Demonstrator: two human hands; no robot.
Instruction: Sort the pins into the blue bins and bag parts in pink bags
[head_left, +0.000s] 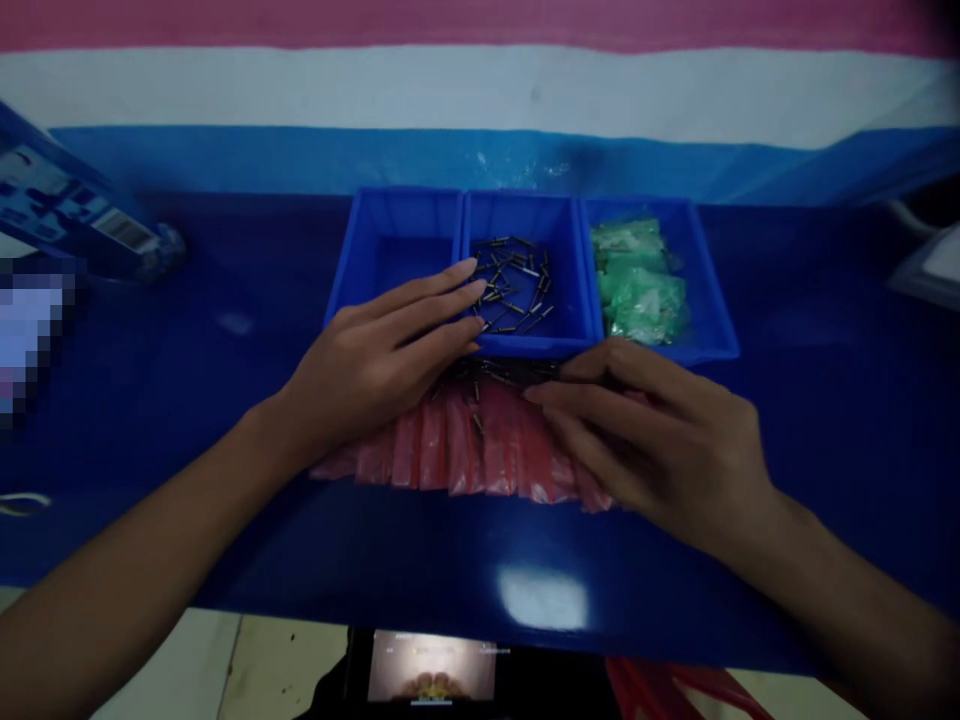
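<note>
My left hand [367,350] lies palm down with its fingers stretched out over the front of the middle blue bin [574,240]. Inside that bin are several short, thin metal pins [517,262], dark with brass-coloured parts. Right in front of the bins, a row of pink-red plastic bags [457,455] lies side by side on the table. More dark pins [480,372] rest along their upper ends, partly hidden beneath my left fingers. My right hand [667,440] is over the right end of the bags, fingertips drawn together at the pins; what they hold is too small to make out.
Left of the middle bin stands a blue bin [409,215] with nothing visible in it. The right bin [709,270] holds green plastic bags [641,290]. A printed blue box [75,200] is at the far left. Below the table edge is a lit screen [431,665].
</note>
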